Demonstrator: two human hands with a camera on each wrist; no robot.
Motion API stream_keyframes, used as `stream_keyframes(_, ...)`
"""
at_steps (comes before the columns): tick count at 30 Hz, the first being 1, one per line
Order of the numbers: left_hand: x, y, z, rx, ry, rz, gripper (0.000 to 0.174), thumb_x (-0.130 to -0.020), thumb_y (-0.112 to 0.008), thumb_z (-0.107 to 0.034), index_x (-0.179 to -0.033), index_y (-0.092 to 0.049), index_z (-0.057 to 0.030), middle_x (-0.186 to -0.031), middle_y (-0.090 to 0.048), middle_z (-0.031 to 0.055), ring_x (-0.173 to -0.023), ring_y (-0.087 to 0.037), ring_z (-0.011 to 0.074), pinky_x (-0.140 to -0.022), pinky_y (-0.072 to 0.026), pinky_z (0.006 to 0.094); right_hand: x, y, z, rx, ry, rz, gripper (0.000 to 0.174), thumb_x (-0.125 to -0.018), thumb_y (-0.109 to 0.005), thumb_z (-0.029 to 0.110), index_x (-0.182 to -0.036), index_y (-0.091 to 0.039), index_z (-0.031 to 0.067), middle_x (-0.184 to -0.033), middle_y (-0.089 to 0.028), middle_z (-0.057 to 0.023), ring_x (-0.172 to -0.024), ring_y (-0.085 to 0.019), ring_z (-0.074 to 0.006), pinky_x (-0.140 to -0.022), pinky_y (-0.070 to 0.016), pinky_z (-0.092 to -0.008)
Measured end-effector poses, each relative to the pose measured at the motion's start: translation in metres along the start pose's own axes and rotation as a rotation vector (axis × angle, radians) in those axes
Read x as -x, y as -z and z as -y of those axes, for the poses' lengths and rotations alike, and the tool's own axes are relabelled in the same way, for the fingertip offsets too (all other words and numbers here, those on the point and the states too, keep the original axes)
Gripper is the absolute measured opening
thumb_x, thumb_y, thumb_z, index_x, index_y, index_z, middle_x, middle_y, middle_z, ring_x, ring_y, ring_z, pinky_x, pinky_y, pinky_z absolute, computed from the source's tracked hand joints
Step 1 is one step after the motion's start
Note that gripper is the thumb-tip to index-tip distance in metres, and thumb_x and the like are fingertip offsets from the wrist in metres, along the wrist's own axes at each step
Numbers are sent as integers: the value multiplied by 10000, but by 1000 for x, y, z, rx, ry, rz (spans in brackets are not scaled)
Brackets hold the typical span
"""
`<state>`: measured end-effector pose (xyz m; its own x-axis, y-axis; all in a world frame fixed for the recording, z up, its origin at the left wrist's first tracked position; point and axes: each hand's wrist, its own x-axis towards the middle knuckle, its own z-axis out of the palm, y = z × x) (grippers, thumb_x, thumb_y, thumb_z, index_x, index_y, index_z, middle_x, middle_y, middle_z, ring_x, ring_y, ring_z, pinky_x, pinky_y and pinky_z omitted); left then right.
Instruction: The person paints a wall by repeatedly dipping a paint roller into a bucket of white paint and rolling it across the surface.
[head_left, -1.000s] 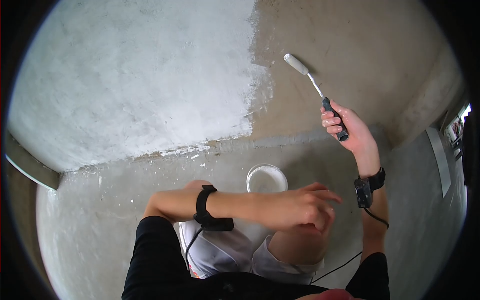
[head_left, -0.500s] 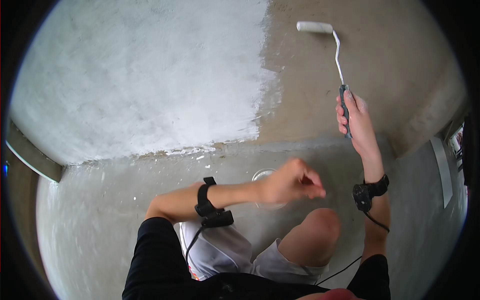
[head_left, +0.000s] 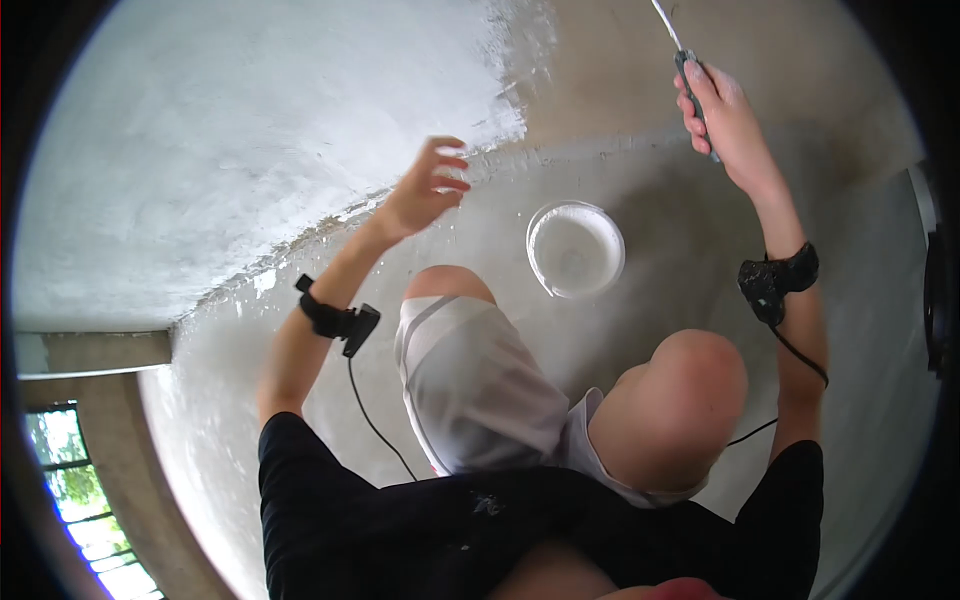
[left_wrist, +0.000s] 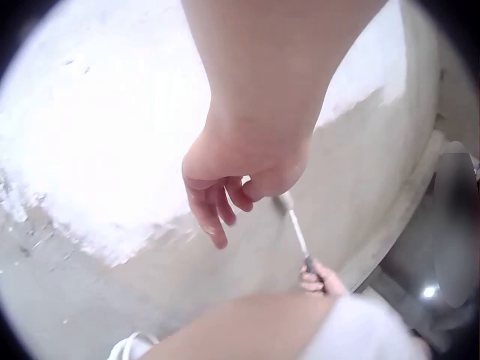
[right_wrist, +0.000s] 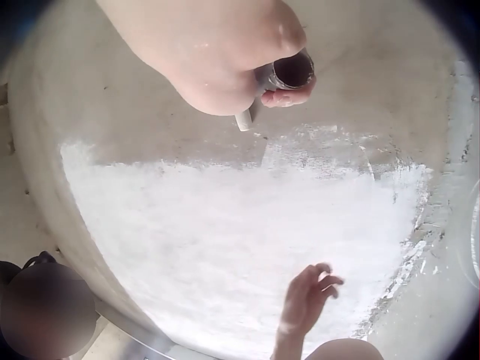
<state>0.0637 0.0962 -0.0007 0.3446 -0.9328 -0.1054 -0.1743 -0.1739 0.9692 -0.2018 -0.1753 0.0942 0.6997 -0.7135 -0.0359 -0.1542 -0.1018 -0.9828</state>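
My right hand (head_left: 728,120) grips the dark handle of a small paint roller (head_left: 668,22), its fingers wrapped round it and the thumb along the top. Only the handle and part of the white rod show in the head view; the roller's sleeve lies beyond the upper edge. In the right wrist view the hollow butt of the handle (right_wrist: 292,71) sticks out of the fist. My left hand (head_left: 425,195) is raised near the base of the painted wall, holding nothing, fingers loosely bent and apart. A white bucket (head_left: 534,258) stands on the floor between the hands, beyond the knees.
White paint covers the left part of the wall (head_left: 270,130); the right part (head_left: 600,70) is bare brownish plaster. Paint spatters mark the concrete floor along the wall's foot. A window (head_left: 85,490) is at the lower left. Cables (head_left: 380,425) run from both wrist cameras.
My left hand has swung from over the bucket to the left, towards the wall, uncovering the bucket. The head view has shifted, and the roller's sleeve has left it. The right hand keeps its grip.
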Motion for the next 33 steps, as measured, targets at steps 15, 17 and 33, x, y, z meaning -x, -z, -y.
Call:
stream_keyframes(15, -46, -82, 82, 166, 452, 299, 307, -940, -603, -236, -1161, -640, -26, -790, -636, 9, -772, -575, 89, -698, -445, 235, 5, 10, 10, -47, -19, -7, 330, -1033, -468, 362, -942, -525, 50, -668, -457, 33, -484, -375, -16, -394, -305, -200)
stream_keyframes(17, -36, -59, 62, -76, 437, 324, 268, -939, -600, -252, -945, -709, -8, -657, -607, 15, -659, -550, 85, -615, -423, 254, 14, 22, 38, -43, -74, -6, 314, -1035, -464, 345, -932, -520, 54, -634, -449, 38, -457, -361, -11, -379, -288, -199)
stream_keyframes(33, 169, 106, -251, -642, 746, -349, 386, -932, -536, -362, -812, -715, -43, -714, -663, 191, -724, -658, 361, -709, -478, 439, 71, 144, 410, 205, -161, -203, 345, -1043, -425, 370, -905, -495, 61, -591, -429, 39, -404, -332, -25, -360, -259, -206)
